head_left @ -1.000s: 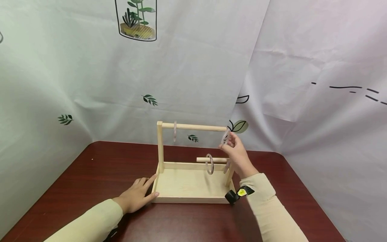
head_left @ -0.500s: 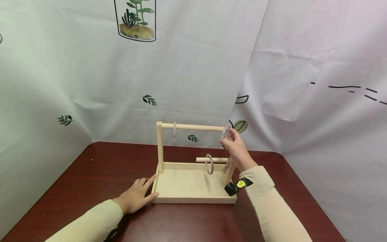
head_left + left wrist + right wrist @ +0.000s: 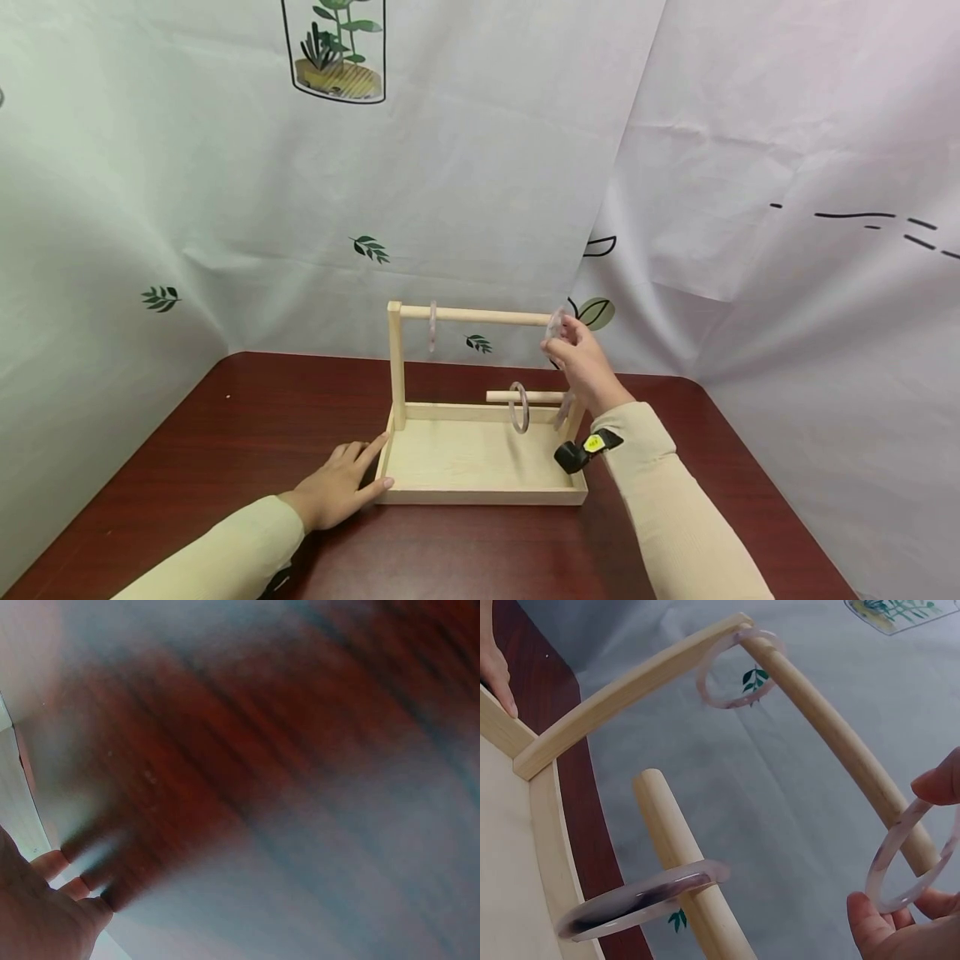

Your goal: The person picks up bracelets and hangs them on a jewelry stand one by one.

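Note:
My right hand (image 3: 588, 367) pinches a pale, translucent bangle (image 3: 881, 859) between thumb and fingers. The bangle encircles the free right end of the upper wooden rod (image 3: 832, 742). Another bangle (image 3: 432, 333) hangs near that rod's left end, by the tall post (image 3: 397, 367). On the lower rod (image 3: 671, 832) hangs a bangle with a dark patch (image 3: 622, 904), and a further bangle (image 3: 563, 410) is at its right end, partly hidden. My left hand (image 3: 337, 487) rests with extended fingers against the left side of the stand's wooden tray base (image 3: 457, 454).
The stand is on a dark red-brown table (image 3: 465, 550). A white cloth (image 3: 480, 183) printed with leaves and a plant jar hangs behind and at both sides. A black wrist camera (image 3: 573, 457) sits on the right wrist, close to the tray's right side.
My right hand has moved slightly up and left, bringing the bangle from beside the upper rod's tip to around it. The left hand has stayed put at the tray.

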### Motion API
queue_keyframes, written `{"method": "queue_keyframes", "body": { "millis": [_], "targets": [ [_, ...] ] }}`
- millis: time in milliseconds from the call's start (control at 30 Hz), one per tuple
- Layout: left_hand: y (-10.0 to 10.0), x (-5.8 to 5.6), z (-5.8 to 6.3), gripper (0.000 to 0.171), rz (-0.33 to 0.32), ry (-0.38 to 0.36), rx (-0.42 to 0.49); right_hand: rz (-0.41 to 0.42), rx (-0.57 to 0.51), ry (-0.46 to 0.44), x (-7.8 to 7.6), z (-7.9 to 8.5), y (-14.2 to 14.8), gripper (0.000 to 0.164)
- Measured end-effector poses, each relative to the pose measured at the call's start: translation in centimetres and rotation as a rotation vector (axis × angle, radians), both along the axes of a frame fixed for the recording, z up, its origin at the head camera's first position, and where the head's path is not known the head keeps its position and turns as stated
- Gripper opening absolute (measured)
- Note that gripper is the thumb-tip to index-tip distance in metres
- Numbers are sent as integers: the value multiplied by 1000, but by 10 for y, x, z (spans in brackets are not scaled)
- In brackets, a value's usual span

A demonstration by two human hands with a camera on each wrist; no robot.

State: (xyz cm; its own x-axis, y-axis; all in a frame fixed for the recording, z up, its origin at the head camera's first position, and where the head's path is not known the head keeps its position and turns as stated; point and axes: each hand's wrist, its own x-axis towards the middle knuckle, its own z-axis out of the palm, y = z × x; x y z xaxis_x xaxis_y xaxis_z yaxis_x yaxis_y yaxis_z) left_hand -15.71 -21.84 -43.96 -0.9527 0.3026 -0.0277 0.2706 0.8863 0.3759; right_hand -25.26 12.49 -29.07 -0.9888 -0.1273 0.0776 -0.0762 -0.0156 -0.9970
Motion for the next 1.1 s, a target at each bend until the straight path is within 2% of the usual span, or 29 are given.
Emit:
{"method": "queue_keyframes", "body": {
  "millis": [200,367,433,567,600,733,967,1100],
  "targets": [
    [-1,-1,-2,74,1,7,-2,48,-82,4,-6,0,-2,78],
    [-1,-1,-2,74,0,11,-1,49,-117,-10,-10,-2,-5,74],
    [-1,-1,-3,74,-1,11,-1,41,-116,-11,-12,-3,-6,61],
    [-1,-1,-3,74,-2,11,-1,44,-139,13,-15,-5,-9,24],
    [-1,-1,-3,74,-2,10,1,43,-148,14,-15,-6,-9,19],
    [0,-1,-2,73,-4,8,5,54,-204,2,-16,-8,-10,18],
    [-1,-1,-3,73,-6,12,4,91,-293,-28,-17,-9,-13,30],
    [-1,-1,-2,73,-5,18,10,92,-318,-32,-17,-10,-16,28]
  ]
}}
